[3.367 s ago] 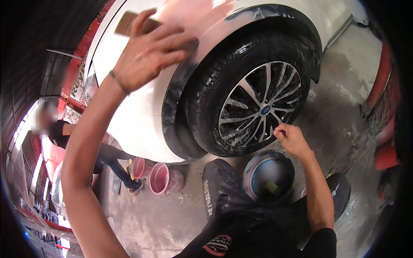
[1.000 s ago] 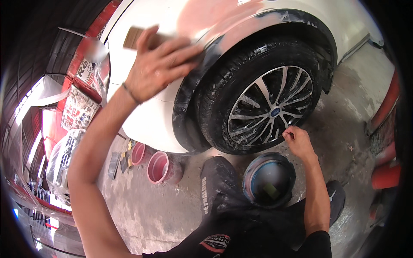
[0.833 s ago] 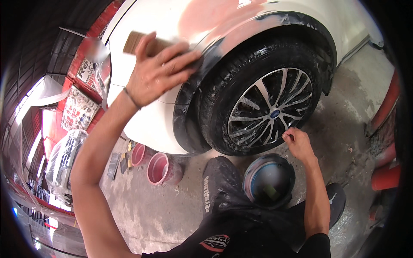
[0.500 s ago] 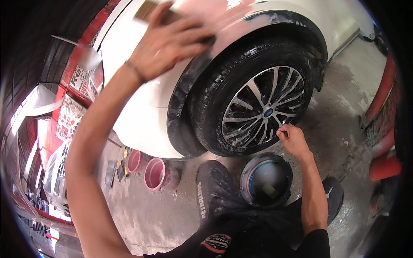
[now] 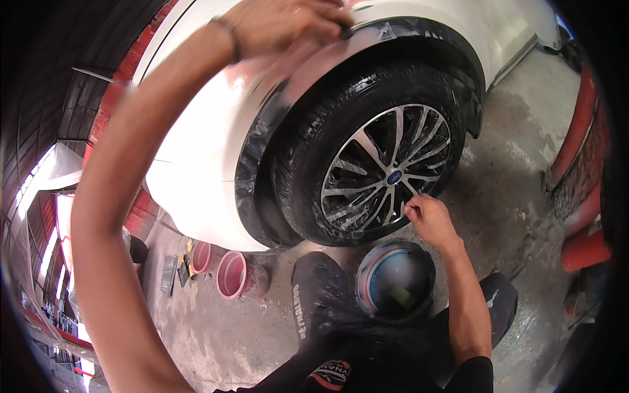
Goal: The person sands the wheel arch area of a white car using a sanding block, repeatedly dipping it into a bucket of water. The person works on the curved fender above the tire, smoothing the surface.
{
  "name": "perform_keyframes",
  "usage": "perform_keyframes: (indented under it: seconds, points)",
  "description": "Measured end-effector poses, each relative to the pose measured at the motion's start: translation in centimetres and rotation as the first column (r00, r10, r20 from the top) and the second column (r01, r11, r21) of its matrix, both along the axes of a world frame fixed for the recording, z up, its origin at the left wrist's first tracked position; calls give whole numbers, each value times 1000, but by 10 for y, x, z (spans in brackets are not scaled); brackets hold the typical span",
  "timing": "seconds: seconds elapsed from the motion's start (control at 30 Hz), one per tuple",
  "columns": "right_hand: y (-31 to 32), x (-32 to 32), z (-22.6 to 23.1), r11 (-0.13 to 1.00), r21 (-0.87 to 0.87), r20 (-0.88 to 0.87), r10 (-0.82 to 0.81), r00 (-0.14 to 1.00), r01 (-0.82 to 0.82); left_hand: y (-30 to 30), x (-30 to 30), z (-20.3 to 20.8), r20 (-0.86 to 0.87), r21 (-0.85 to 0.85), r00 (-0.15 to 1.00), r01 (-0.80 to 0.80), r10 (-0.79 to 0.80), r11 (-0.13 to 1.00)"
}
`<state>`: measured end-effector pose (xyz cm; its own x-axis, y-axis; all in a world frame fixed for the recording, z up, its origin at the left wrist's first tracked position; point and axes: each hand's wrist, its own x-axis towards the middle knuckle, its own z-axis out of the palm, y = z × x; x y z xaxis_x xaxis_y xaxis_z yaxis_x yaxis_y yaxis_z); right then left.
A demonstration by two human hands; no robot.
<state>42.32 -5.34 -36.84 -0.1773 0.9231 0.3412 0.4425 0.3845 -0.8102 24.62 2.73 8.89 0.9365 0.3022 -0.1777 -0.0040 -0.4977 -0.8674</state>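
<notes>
My left hand (image 5: 278, 29), with a dark band at its wrist, is at the top edge on the car's fender (image 5: 216, 98), above the wheel arch. It is smeared by motion and closed over a sanding block (image 5: 346, 31), of which just a dark end shows past the fingers. The fender is white, with a pinkish-grey dull patch along the arch. My right hand (image 5: 429, 219) has its fingers curled in beside the lower rim of the wheel (image 5: 393, 173), and nothing shows in it. The wheel has a black wet-looking tyre and silver spokes.
Between my knees stands a dark round bucket (image 5: 396, 278) of water with a greenish block in it. Two pinkish-red buckets (image 5: 242, 275) sit left on the wet concrete floor, beside flat dark pieces (image 5: 169, 274). Red cylinders (image 5: 586, 229) line the right side.
My left hand has slid up and right along the fender with the sanding block. The wheel and car appear slightly further left in view. My right hand keeps its place by the rim.
</notes>
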Motion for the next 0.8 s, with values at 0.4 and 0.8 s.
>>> perform_keyframes:
  seconds: [0.4,0.8]
  points:
    - [-4,-1,7,1000,-16,68,17,998,-16,-20,-59,-20,58,91,998,-18,13,996]
    - [5,4,0,1000,14,40,17,999,-17,-3,-48,-23,99,193,995,-26,7,981]
